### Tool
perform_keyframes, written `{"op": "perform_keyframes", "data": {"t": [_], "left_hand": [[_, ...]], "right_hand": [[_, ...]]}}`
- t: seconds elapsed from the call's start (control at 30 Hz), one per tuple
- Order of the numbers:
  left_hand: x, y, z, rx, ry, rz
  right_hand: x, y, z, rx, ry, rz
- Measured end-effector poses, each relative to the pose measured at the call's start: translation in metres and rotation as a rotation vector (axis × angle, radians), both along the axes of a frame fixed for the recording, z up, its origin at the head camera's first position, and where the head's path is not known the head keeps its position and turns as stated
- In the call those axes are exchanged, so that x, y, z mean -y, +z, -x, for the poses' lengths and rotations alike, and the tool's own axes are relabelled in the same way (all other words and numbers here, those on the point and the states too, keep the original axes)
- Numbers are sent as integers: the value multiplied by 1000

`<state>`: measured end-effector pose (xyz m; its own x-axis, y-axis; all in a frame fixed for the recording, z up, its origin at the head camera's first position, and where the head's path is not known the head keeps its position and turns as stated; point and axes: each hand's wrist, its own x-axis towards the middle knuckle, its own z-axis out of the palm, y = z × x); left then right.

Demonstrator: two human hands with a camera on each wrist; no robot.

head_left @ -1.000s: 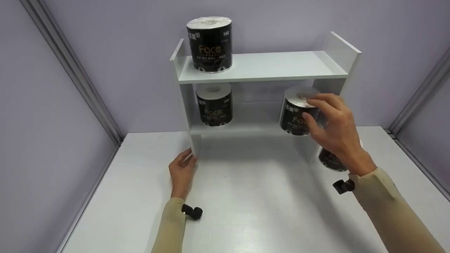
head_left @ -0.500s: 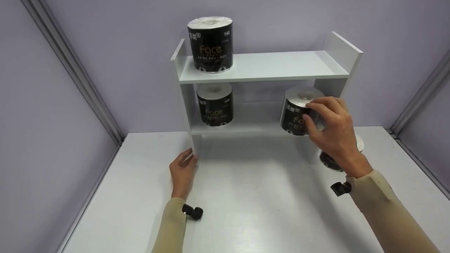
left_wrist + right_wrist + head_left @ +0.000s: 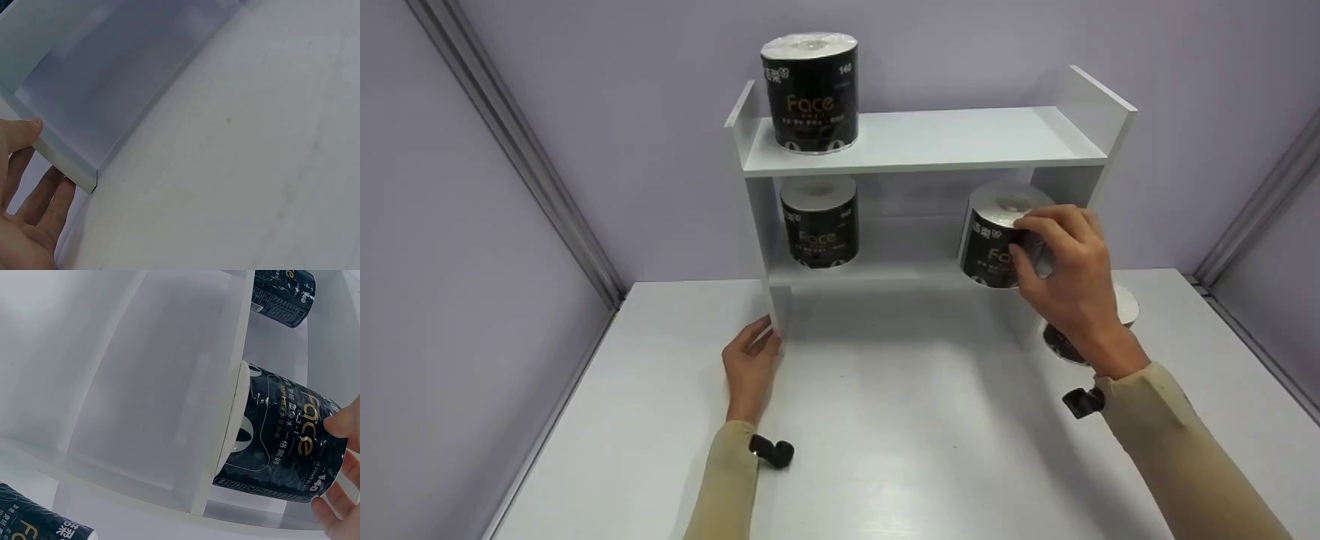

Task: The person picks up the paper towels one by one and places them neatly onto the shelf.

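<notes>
In the head view my right hand point(image 3: 1069, 281) holds a wrapped toilet paper roll point(image 3: 988, 251) with a black "Face" label, upright at the right end of the middle shelf. The right wrist view shows the thumb on the label of this roll point(image 3: 287, 439) and fingers round its far side. The roll's base overhangs the shelf's front edge a little. Down at the left, my left hand point(image 3: 750, 367) pinches the lower front edge of the white shelf unit's side panel point(image 3: 778, 311). In the left wrist view the thumb point(image 3: 22, 134) lies on the panel's inner side, fingers behind it.
One roll point(image 3: 812, 97) stands on the top board's left end, another roll point(image 3: 820, 229) below it on the middle shelf. Behind my right wrist, a partly hidden roll point(image 3: 1126, 306) stands on the white table point(image 3: 885, 450), outside the right panel. Lilac walls surround the table.
My right hand has shifted slightly left and uncovered more of the held roll's top. The roll stays at about the same place. My left hand keeps its hold on the panel.
</notes>
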<state>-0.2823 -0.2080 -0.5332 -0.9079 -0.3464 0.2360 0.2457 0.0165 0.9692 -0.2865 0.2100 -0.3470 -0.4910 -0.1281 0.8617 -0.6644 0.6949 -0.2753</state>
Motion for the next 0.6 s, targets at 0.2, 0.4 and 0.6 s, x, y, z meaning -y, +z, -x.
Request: {"op": "perform_keyframes", "data": {"t": [0.2, 0.4, 0.6], "left_hand": [[1, 2, -2, 11, 3, 3], [1, 2, -2, 13, -1, -5], [1, 1, -3, 13, -9, -1]], "right_hand": [[5, -3, 1, -23, 1, 55], [6, -5, 1, -20, -6, 65], [6, -6, 2, -19, -21, 47]]}}
